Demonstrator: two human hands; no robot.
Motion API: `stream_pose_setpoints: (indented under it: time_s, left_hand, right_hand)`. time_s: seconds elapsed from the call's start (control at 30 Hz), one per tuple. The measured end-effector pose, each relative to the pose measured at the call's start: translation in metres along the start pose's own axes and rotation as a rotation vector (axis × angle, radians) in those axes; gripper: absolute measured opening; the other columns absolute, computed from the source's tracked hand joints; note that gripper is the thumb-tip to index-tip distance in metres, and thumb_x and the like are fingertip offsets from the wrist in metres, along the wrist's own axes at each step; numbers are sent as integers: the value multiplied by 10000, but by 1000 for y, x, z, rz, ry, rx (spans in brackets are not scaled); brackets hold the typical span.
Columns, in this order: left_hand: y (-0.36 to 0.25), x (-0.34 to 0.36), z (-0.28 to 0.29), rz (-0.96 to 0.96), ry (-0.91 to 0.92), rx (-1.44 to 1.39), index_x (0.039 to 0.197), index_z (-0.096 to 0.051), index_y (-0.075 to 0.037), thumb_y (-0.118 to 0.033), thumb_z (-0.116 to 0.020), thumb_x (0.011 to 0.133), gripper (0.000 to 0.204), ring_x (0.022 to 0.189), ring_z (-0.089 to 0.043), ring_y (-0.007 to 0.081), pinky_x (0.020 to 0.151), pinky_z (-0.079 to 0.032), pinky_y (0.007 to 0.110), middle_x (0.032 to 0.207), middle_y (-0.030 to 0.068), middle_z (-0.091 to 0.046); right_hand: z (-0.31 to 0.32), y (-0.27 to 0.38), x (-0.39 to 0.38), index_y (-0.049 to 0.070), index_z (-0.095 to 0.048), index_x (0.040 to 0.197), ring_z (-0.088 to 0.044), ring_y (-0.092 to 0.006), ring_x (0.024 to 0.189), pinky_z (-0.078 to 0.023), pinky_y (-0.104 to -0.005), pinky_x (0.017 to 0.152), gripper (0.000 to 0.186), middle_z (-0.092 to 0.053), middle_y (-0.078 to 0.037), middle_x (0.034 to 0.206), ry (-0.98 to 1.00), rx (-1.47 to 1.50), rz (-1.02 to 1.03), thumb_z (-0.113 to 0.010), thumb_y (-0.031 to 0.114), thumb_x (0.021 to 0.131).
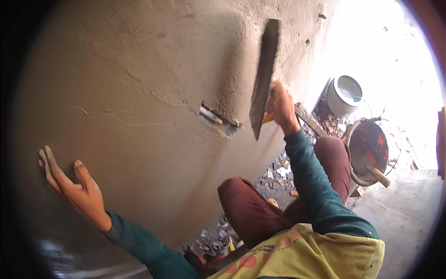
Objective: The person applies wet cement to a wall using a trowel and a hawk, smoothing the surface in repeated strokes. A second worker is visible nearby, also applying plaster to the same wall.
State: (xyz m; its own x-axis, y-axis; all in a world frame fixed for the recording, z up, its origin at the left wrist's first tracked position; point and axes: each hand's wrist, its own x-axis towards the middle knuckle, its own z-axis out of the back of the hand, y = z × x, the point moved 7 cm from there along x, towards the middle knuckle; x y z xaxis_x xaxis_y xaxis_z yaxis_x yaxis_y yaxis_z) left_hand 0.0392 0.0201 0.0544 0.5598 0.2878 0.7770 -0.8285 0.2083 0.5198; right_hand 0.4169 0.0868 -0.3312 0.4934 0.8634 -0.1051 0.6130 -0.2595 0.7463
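Observation:
My right hand (282,108) is closed around the handle of a plastering trowel (263,76). The trowel's long dark blade is seen nearly edge-on in front of the wall; whether it touches the plaster I cannot tell. On the far left, my left hand (80,189) holds nothing, its fingers stretched out and thumb apart, at the wet grey-brown plastered wall (139,153). Between the hands, a slot in the plaster shows a short white piece (211,115), perhaps pipe. Rough plaster surrounds that slot, while the wall lower down looks smoother.
To the right stands a pale metal pot (341,108) with liquid in it. Nearer is a round bucket (357,179) with a wooden handle (380,177) sticking out over its rim. Rubble (218,239) litters the ground along the wall's foot, beside my bent knees.

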Motion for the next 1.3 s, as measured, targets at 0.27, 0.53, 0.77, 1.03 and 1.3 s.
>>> stream_pose_setpoints:
  time_s: [0.27, 0.53, 0.77, 1.03, 1.3]
  left_hand:
    - [0, 6, 5, 25, 5, -81, 1525, -456, -46, -163, -558, 976, 571, 1493, -360, 344, 1200, -307, 480, 1570, 166, -442]
    - [0, 4, 4, -35, 52, -74, 1532, -438, -23, -119, -541, 965, 584, 1507, -336, 341, 1217, -290, 485, 1584, 167, -426]
    - [9, 3, 0, -64, 51, -64, 1527, -434, -11, -160, -523, 1007, 548, 1508, -328, 337, 1240, -284, 492, 1583, 161, -423]
    - [2, 6, 5, 3, 72, -39, 1538, -424, -19, -130, -518, 966, 591, 1507, -337, 342, 1225, -291, 491, 1588, 164, -421]
    - [0, 5, 7, 37, 68, -16, 1561, -411, -59, -139, -529, 897, 679, 1516, -329, 343, 1230, -216, 552, 1611, 144, -400]
  right_hand:
    - [54, -47, 49, 147, -577, 851, -403, -86, 490, -315, -279, 448, 326, -462, 44, 620, -108, 109, 22, -509, 412, 1028]
    - [65, 17, 94, 76, -612, 868, -415, -38, 535, -329, -242, 461, 258, -470, 63, 638, -135, -390, 540, -529, 276, 1009]
    - [-25, -13, 12, 33, -683, 1013, -617, -238, 632, -494, -402, 590, 194, -639, -123, 713, -237, -1266, 1382, -597, 198, 959]
    - [9, -54, -41, 28, -613, 741, -566, -185, 515, -408, -344, 472, 312, -581, -61, 625, -194, -340, 389, -579, 216, 987]
    - [13, -33, 53, 148, -468, 727, -370, -93, 443, -327, -295, 426, 365, -397, 45, 562, -227, 128, -23, -442, 380, 1008]
